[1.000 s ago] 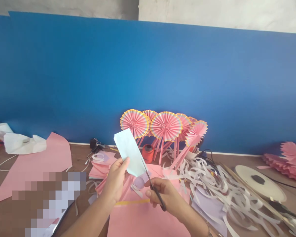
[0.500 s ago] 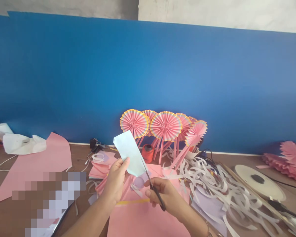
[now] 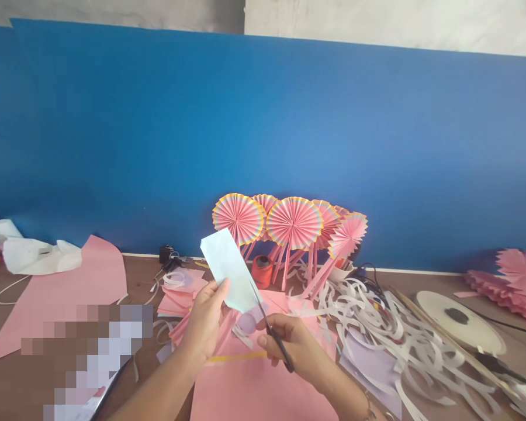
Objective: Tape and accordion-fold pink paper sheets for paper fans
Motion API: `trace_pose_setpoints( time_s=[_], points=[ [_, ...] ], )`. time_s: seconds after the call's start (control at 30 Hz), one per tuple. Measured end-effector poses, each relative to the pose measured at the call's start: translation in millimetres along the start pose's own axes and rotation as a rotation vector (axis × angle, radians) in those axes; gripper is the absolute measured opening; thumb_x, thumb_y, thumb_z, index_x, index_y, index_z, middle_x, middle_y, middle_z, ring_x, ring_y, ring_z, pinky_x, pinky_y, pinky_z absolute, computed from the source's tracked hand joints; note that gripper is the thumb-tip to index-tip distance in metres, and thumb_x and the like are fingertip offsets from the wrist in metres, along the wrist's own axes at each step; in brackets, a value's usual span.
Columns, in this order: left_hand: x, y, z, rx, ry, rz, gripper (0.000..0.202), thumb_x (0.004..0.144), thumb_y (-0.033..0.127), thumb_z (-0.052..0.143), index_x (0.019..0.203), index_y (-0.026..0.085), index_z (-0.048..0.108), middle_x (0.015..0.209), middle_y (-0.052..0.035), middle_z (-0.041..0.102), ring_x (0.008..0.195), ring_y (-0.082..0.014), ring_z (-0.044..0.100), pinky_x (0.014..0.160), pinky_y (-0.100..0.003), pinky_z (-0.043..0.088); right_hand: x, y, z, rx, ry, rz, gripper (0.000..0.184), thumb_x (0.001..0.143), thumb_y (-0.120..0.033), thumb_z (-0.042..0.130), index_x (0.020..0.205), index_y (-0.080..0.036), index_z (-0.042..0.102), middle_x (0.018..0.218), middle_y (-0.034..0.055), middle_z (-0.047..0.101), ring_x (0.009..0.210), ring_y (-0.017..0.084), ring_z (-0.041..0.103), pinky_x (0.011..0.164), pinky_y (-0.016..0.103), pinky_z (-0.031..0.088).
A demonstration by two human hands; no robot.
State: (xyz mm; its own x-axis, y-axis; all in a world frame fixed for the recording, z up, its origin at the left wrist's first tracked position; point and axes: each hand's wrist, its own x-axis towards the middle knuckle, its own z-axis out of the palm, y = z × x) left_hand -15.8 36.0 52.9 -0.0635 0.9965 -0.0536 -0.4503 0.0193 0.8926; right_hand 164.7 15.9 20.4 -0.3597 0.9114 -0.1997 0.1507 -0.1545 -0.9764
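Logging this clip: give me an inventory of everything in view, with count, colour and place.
Paper piece: one, pale blue, centre
Scissors: one, black-handled, at that paper's right edge
Fans: at least five, pink, back centre
Spool-like object: one, red-orange, below fans
Strips: many, white, right
Large sheets: at least two, pink, front centre and left
Disc: one, cream, right
Pleated paper: count unclear, pink, far right
Panel: one, blue, behind
Pixelated patch: lower left, unreadable
Left hand: one, bare, holding paper piece
Right hand: one, bare, holding scissors

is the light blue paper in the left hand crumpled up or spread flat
Spread flat: the light blue paper shows a broad, smooth face in the left hand. Whether it is doubled, I cannot tell.
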Motion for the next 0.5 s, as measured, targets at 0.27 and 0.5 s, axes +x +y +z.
trace_pose_setpoints(
  time_s=[0.27,0.5],
  points=[
    [0.8,-0.2,-0.3,-0.022,-0.005,-0.009,0.035,0.071,0.044,0.073,0.091,0.016,0.07,0.091,-0.0066,0.073,0.089,-0.0222,0.066,0.079,-0.03,0.047,0.2,-0.7,0.0,-0.006,-0.001,-0.006,0.045,0.066,-0.052,0.073,0.09,-0.015,0.063,0.051,-0.005,0.053,0.047,0.011,0.052,0.045,0.022,0.034],
    [0.3,-1.4,-1.7,0.001,-0.019,0.0,0.032,0.077,0.042,0.068,0.093,0.015,0.068,0.093,-0.0075,0.073,0.093,-0.0225,0.065,0.081,-0.03,0.046,-1.1,-4.7,0.9,-0.007,0.013,-0.01,0.042,0.067,-0.05,0.073,0.087,-0.015,0.062,0.05,-0.0057,0.052,0.045,0.01,0.05,0.045,0.021,0.034]
  ],
)
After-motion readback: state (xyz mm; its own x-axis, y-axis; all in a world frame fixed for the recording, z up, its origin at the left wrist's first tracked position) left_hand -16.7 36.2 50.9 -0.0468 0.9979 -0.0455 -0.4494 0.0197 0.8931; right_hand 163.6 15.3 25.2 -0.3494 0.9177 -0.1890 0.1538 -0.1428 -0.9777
